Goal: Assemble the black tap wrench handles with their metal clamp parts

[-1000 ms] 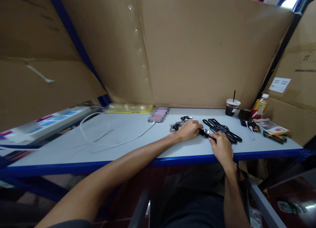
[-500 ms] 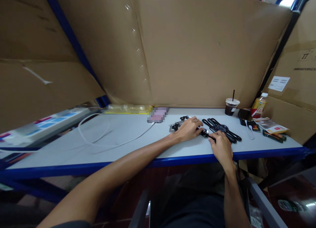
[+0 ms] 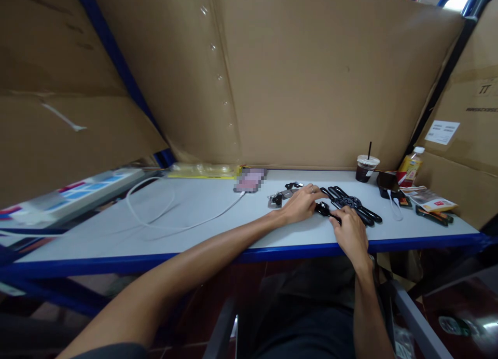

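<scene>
A black two-handled tool, apparently a spokeshave (image 3: 323, 209), is held low over the front of the table. My right hand (image 3: 350, 230) is closed around its right handle. My left hand (image 3: 301, 203), with a ring on one finger, grips it at the other side, thumb by its middle and index finger reaching over; the left handle is hidden. Just behind my right hand lie several more black spokeshaves (image 3: 352, 202) side by side. Small black and silver metal parts (image 3: 277, 198) lie beyond my left wrist.
A phone (image 3: 250, 180) on a white cable (image 3: 202, 226) lies at the back. A power strip (image 3: 89, 190) is far left. On the right stand a drink cup (image 3: 365, 169) and a bottle (image 3: 411, 167), near snack packets (image 3: 431, 199). Cardboard (image 3: 288, 79) walls the rear edge.
My left index finger has lifted and stretched to the right, showing more of the spokeshave's middle. My right hand keeps its grip. The whole view has shifted slightly.
</scene>
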`<state>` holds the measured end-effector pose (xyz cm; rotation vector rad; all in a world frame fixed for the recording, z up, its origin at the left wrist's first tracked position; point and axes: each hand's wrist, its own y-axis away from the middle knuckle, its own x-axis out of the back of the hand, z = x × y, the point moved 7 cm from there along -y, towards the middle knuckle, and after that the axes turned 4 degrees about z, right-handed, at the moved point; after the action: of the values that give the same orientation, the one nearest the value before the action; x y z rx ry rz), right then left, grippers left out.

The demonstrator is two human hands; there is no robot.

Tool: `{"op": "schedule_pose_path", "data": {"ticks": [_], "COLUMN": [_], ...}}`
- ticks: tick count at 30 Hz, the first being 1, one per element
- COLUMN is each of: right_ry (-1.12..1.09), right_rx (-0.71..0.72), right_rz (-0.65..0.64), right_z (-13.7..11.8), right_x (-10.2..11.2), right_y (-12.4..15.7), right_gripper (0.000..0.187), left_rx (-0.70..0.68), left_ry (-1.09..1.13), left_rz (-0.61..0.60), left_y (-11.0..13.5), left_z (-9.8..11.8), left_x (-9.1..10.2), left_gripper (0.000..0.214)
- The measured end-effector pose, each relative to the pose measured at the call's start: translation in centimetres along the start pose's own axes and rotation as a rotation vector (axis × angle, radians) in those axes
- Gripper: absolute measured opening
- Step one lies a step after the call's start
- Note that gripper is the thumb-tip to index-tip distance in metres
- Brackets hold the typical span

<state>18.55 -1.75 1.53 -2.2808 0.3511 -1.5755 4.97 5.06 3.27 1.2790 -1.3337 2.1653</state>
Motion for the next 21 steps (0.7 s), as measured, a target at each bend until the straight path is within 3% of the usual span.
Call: {"op": "schedule_pose_path", "data": {"ticks": [4,7,15,21], "right_ry": [-0.010,-0.017,0.033,0.105], "right_rx": [-0.015,-0.013,-0.024,0.054], "right_rz": [-0.010,-0.006,0.023,-0.008], "right_z": [0.1,0.0,0.2,0.6], "right_x": [-0.1,0.0,0.3,-0.3], "right_y": [0.0,0.0,0.1,0.2], "right_gripper": [0.026,0.028,0.033,0.041], "left_rx": [0.086,0.073,-0.018,-0.027], "left_ry": [-0.043,-0.079,-0.068,0.105], "left_rz": [-0.037,-0.105,-0.209,-0.340], "left_y": [0.0,0.1,0.5,0.5], "left_z": [-1.5,-2.2,-1.8,-1.6], "left_x": [-0.1,-0.5,-1.0,-0.4], "left_gripper": [0.050,0.043,0.043,0.044]}}
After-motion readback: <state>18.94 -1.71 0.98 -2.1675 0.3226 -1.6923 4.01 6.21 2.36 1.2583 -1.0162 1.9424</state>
